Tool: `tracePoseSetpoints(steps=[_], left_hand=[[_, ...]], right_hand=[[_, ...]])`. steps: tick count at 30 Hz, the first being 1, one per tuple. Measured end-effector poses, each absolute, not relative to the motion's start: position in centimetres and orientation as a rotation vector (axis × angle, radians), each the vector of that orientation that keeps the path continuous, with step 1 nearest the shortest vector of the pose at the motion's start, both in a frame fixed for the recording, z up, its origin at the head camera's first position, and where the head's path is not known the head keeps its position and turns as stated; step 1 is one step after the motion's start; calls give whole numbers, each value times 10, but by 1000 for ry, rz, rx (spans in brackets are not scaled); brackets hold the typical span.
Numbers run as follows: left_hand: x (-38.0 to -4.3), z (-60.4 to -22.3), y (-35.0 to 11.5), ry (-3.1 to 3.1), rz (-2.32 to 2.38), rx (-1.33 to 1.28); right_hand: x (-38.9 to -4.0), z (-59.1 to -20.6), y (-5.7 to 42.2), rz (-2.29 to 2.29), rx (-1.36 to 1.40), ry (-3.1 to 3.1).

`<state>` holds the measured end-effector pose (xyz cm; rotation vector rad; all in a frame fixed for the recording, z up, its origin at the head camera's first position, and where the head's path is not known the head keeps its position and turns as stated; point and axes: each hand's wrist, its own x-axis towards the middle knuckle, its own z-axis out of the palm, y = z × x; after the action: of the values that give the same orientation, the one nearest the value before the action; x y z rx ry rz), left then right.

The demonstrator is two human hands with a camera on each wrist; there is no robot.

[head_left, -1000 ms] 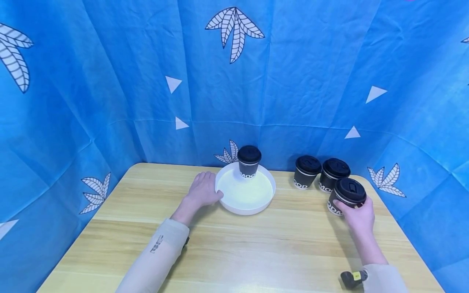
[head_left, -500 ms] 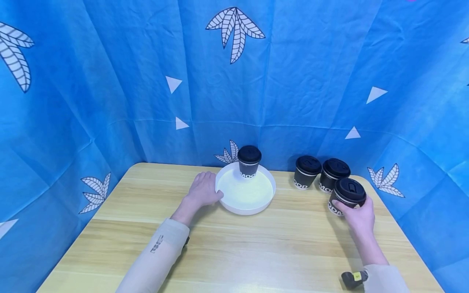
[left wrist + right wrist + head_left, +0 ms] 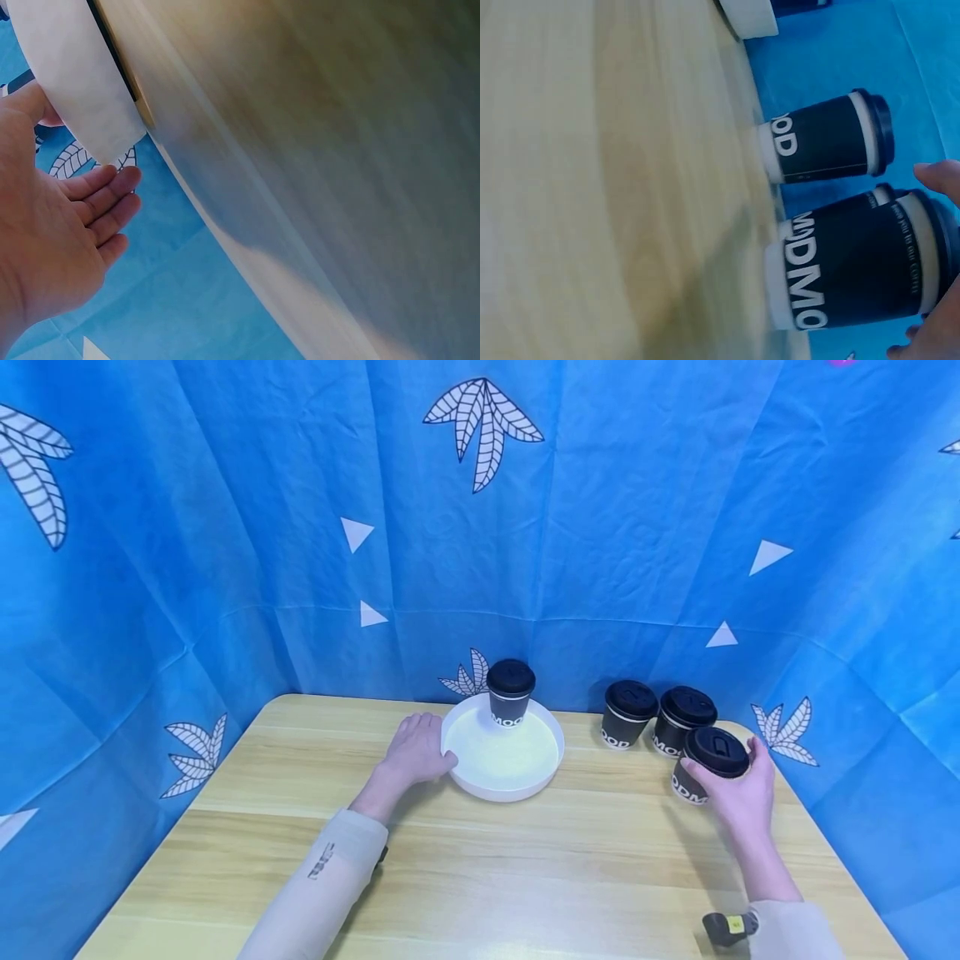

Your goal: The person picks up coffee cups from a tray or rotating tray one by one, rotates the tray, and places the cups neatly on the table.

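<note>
My left hand (image 3: 417, 749) grips the left rim of a round white tray (image 3: 498, 794), thumb over the edge and fingers along the outer wall. The left wrist view shows these loosely bent fingers (image 3: 112, 217) beside the tray wall (image 3: 82, 67). One black lidded coffee cup (image 3: 510, 697) stands upright toward the back of the tray. At the right, my right hand (image 3: 741, 789) is spread around another lidded coffee cup (image 3: 712, 752) on the table. In the right wrist view a gap shows between a fingertip (image 3: 939, 178) and that cup (image 3: 855, 270).
Two more lidded coffee cups (image 3: 628, 714) (image 3: 681, 720) stand just behind the one by my right hand, near the back edge of the wooden table (image 3: 540, 868). A blue patterned curtain (image 3: 600, 527) closes off the back and both sides.
My right hand's fingers have spread and lifted away from the cup, which stays in its place. My left hand and the tray have not moved.
</note>
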<state>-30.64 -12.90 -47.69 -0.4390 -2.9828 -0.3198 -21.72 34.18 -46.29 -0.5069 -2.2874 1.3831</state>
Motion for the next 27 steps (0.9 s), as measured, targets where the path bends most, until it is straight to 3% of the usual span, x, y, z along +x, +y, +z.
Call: tracePoseSetpoints(steps=[12,27], left_hand=[[-305,-476,-129,-2997,-292,-441],[-304,-474,-129,-3002,-298,-424]], right_hand=[[-222,-440,335,1331,-459,-2315],[-231,-416,293,1291,-240,-2268]])
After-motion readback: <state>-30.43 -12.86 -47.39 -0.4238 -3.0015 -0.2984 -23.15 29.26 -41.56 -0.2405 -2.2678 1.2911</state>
